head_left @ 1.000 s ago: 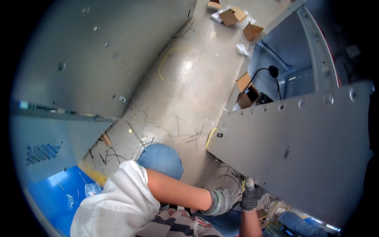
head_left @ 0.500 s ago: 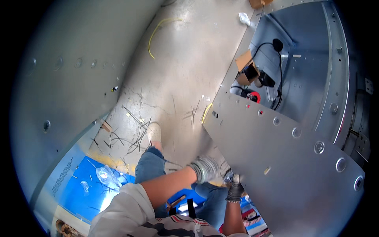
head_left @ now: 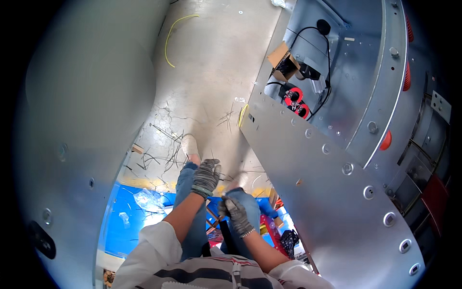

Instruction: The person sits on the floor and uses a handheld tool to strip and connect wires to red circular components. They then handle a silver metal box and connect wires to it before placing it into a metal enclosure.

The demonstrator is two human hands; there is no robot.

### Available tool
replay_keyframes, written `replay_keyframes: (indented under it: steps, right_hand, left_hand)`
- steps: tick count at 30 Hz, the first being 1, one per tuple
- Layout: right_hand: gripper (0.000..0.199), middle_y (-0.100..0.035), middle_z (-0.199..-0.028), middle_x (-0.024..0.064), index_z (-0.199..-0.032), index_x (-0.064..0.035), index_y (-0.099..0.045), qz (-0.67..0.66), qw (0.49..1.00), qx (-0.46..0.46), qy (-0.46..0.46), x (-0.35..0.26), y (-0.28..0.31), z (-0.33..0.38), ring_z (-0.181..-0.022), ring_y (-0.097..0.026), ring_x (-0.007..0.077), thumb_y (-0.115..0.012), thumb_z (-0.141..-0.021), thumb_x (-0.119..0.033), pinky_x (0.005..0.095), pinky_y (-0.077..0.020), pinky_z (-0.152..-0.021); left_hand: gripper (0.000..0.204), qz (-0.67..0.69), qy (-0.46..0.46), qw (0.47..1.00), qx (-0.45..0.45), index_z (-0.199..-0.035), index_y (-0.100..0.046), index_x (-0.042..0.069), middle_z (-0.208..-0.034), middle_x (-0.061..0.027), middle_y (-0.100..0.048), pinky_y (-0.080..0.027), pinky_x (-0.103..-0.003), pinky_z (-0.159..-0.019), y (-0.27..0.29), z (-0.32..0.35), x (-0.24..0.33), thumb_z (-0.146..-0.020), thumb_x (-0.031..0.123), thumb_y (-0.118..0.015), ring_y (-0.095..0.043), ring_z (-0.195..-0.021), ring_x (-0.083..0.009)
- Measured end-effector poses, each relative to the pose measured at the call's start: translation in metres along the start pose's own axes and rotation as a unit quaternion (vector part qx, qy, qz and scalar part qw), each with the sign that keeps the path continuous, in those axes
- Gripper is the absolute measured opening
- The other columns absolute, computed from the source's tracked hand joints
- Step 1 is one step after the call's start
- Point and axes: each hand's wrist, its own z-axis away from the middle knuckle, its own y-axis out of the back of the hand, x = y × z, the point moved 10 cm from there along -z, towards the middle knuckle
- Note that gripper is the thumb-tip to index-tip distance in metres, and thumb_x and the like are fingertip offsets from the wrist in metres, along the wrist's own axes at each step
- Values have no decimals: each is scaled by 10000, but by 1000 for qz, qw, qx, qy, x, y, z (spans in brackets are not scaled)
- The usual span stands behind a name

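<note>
Both my hands wear grey striped knit gloves and are held over my knees. My left hand [head_left: 206, 178] is closed, its fingers curled; a thin dark strand shows beside the fingertips, but I cannot tell whether it is held. Lower and to the right, my right hand [head_left: 235, 214] is closed too, thumb against the fingers, and whatever it may grip is too small to make out. The large grey metal door panel [head_left: 313, 178], with a row of round fittings along its edge, stands just right of my right hand, apart from it.
An open metal cabinet [head_left: 356, 91] at right holds an open cardboard box [head_left: 284, 60], a black cable [head_left: 328, 82] and red ring-shaped parts [head_left: 294, 96]. Another grey door [head_left: 86, 120] fills the left. Dark offcuts [head_left: 159, 159] and yellow tubing [head_left: 167, 45] lie on the floor.
My right hand has come away from the door panel's edge and moved left over my lap. My left hand has moved left and up. The view has shifted to the right.
</note>
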Motion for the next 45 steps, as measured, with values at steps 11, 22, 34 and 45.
replay_keyframes:
  steps: [11, 22, 34, 45]
  right_hand:
    - [283, -554, -803, 39, -1003, -2, -546, -130, 990, -17, 42, -196, -92, -83, -670, -525, 106, -522, -895, -263, 235, -458, -602]
    - [271, -585, -776, 55, -957, -21, -564, -189, 977, 72, 68, -306, -75, -148, -606, -541, 112, -569, -868, -277, 234, -464, -522]
    - [226, -569, -759, 86, -842, -32, -561, -68, 906, 417, -3, -357, 189, -295, -661, -565, 155, -533, -847, -257, 306, -503, -503]
    - [567, -594, -1059, 208, -1025, 18, -584, 314, 795, 518, -20, -408, 269, -376, -1026, -549, 337, -634, -722, -459, 384, -414, -884]
  left_hand:
    - [256, -15, 81, 995, 50, -1024, -575, 75, -885, -132, -596, -472, -370, -731, 99, -108, 85, -796, 189, -599, -592, -785, -278]
    - [290, 75, 9, 997, 30, -1074, -557, 66, -866, -129, -598, -489, -331, -707, 112, -276, 239, -793, 123, -601, -600, -750, -238]
    - [282, -39, -167, 977, -127, -1097, -551, 54, -951, -151, -597, -486, -345, -762, 80, -417, 317, -821, 107, -547, -610, -826, -266]
    - [369, -10, -354, 907, -227, -1063, -565, 1, -940, -167, -595, -485, -361, -709, 118, -412, 410, -721, 107, -652, -613, -812, -292]
